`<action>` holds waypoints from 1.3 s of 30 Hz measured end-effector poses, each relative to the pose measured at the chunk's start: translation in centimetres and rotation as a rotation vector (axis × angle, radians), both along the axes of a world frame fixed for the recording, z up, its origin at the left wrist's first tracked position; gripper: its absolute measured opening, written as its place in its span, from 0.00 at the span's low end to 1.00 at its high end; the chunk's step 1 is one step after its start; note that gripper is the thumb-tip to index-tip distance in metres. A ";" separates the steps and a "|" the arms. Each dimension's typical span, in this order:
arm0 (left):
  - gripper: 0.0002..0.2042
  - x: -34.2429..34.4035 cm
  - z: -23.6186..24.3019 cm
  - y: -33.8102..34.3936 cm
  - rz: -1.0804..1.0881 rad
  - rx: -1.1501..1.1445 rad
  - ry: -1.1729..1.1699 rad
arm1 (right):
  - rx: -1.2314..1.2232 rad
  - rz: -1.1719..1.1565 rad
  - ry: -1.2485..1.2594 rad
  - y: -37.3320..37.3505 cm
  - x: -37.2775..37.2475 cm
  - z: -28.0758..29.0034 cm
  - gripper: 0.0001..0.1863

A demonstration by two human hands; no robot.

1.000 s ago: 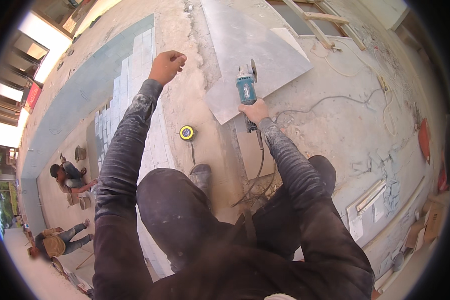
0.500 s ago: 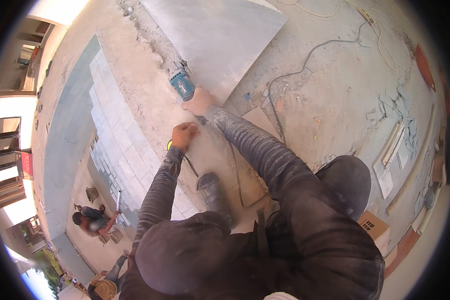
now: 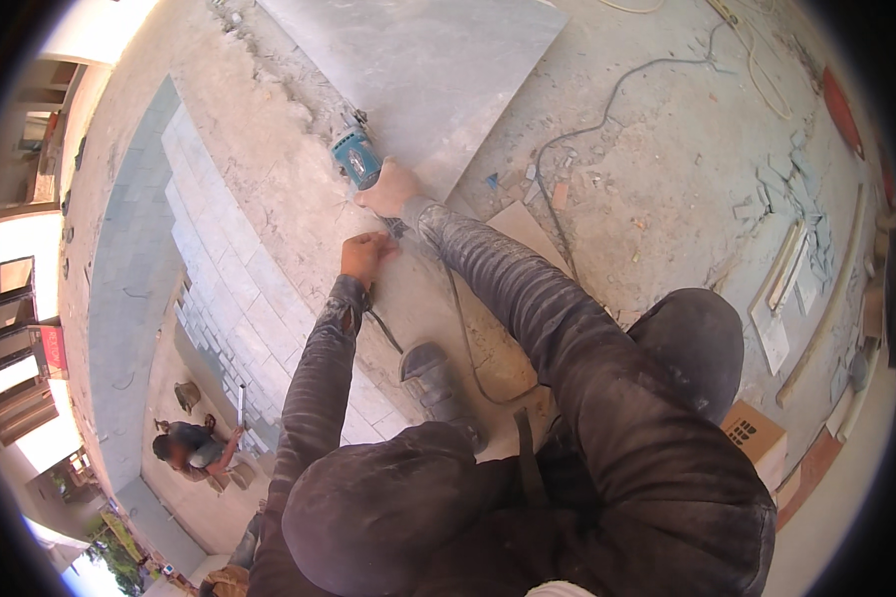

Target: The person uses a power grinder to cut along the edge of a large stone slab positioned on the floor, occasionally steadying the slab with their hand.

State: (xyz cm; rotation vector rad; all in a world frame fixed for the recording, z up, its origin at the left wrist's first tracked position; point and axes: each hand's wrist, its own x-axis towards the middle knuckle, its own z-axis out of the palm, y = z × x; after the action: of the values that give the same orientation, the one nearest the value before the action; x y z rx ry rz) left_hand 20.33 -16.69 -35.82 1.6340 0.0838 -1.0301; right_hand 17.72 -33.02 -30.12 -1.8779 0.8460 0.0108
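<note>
At the near left edge of a large grey slab [image 3: 438,80], an angle grinder [image 3: 356,159] with a teal body lay tilted, head pointing up-left; its disc was too unclear to make out. Right grip [image 3: 390,187] was wrapped around the grinder's rear body. Left grip [image 3: 362,257] was just below it, fingers curled inward, close to the dark tail end of the tool; couldn't tell whether it pinched anything. Dark cord [image 3: 458,308] ran down from there toward the person's feet. Dusty dark boot [image 3: 438,383] stood below the left grip, a dark strap [image 3: 383,328] between them. Pale flat piece [image 3: 523,234] lay under the right forearm. Further right, grey cable [image 3: 607,109] snaked over dusty ground [image 3: 657,199], with broken tile pieces [image 3: 791,194] and a reddish-orange object [image 3: 842,111] beyond. Cardboard box [image 3: 752,438] sat beside the right knee. On the left ran a strip of bluish-grey paving [image 3: 219,239]; past it a co-worker [image 3: 197,448] crouched near a bucket [image 3: 186,396], holding a long pale bar [image 3: 241,406].
</note>
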 end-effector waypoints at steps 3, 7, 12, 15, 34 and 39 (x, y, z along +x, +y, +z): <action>0.11 0.4 -0.5 -0.1 0.010 -0.011 0.028 | 0.008 0.027 0.002 -0.1 0.0 -0.4 0.40; 0.11 0.7 -0.8 -0.1 -0.015 0.034 0.027 | 0.014 0.053 -0.010 0.1 -0.1 -0.7 0.40; 0.12 1.4 -1.6 0.0 -0.020 0.014 0.121 | 0.002 0.015 -0.008 0.3 0.3 -1.6 0.40; 0.12 1.8 -2.1 0.4 -0.007 0.006 0.152 | -0.006 0.027 0.004 0.3 0.5 -1.7 0.40; 0.12 2.0 -2.8 0.3 -0.055 0.019 0.103 | -0.008 0.027 0.038 0.4 0.4 -1.5 0.41; 0.12 2.0 -2.8 0.3 -0.055 0.044 0.091 | -0.001 0.029 0.032 0.6 -0.1 -1.5 0.41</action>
State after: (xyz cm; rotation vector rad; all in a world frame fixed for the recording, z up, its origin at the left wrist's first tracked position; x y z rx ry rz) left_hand 22.32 -16.38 -38.60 1.6361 0.1234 -1.1524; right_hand 17.63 -32.44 -31.65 -1.8950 0.8408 0.0586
